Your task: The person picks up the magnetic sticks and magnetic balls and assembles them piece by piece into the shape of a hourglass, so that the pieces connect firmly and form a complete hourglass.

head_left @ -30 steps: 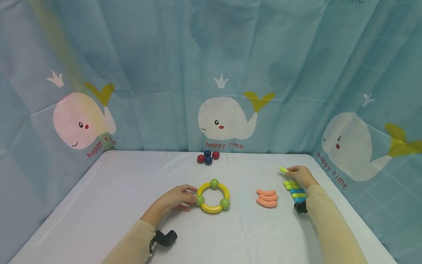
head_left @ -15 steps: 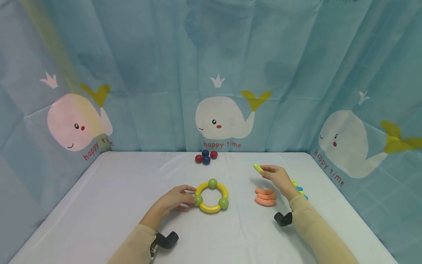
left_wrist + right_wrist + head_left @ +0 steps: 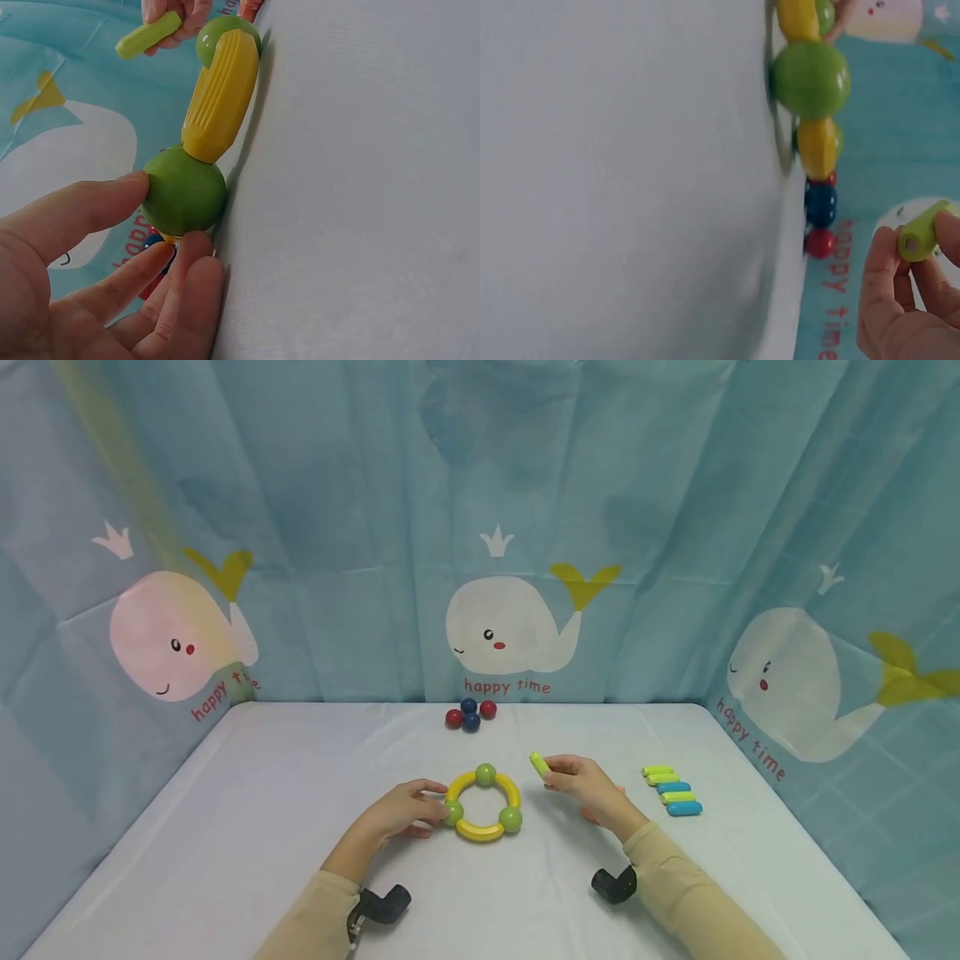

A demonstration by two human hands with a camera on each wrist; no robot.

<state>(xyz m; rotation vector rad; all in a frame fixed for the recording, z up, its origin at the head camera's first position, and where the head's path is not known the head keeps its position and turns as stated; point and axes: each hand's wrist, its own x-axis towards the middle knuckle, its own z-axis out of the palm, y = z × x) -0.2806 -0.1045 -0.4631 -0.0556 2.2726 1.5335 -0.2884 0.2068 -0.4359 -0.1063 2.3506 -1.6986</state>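
A ring of curved yellow rods and green balls [image 3: 510, 819] lies flat on the white table. My left hand [image 3: 405, 810] pinches the ring's left green ball [image 3: 184, 191], its thumb on one side and fingertips on the other. My right hand [image 3: 588, 789] holds a short lime-green stick [image 3: 539, 766] by one end between thumb and fingers, above the table to the right of the ring. In the right wrist view a round hole shows in the stick's end. Curved orange pieces [image 3: 589, 816] are mostly hidden behind the right hand.
Further right, short green and blue sticks [image 3: 684, 808] lie in a slanting row. Red and blue balls [image 3: 471, 722] sit together near the table's back edge. A blue curtain [image 3: 360, 527] with whale prints surrounds the table [image 3: 225, 827] at the back and sides.
My right hand has carried the lime-green stick left from the row of sticks, past the orange pieces, toward the ring. My left hand has stayed at the ring's left ball.
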